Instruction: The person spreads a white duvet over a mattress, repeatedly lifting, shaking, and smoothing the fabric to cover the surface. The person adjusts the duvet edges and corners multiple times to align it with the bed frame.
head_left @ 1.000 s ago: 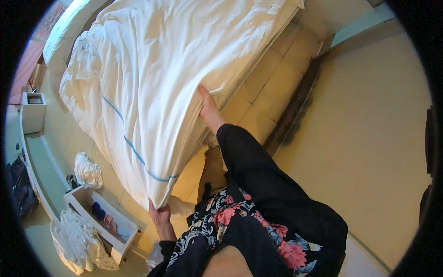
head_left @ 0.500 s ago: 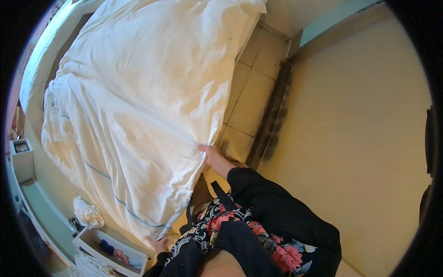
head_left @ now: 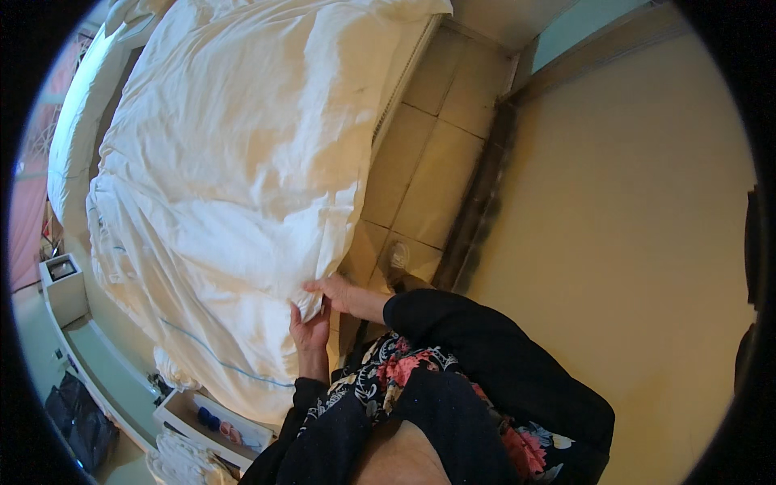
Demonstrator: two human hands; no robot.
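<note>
A white bed sheet (head_left: 234, 194) with a thin blue-green stripe near its lower edge lies wrinkled over the bed. At the near right corner my right hand (head_left: 338, 293) pinches the sheet's edge, its forearm reaching in from the right. Just below it, my left hand (head_left: 310, 333) grips the same corner, thumb up and fingers partly behind the folded cloth. The two hands are close together, almost touching. Between them the cloth is bunched into a small fold.
Right of the bed runs a tiled floor (head_left: 440, 174) beside a plain wall (head_left: 614, 234) with a dark base strip. My shoe (head_left: 398, 255) stands on the tiles. An open drawer (head_left: 217, 420) with small items, white bundled cloth (head_left: 186, 459) and a black bag (head_left: 79, 424) are at lower left.
My left hand has moved up from the sheet's lower corner to beside my right hand. The right hand has shifted left and slightly down, drawing the edge inward. A shoe has come into view.
</note>
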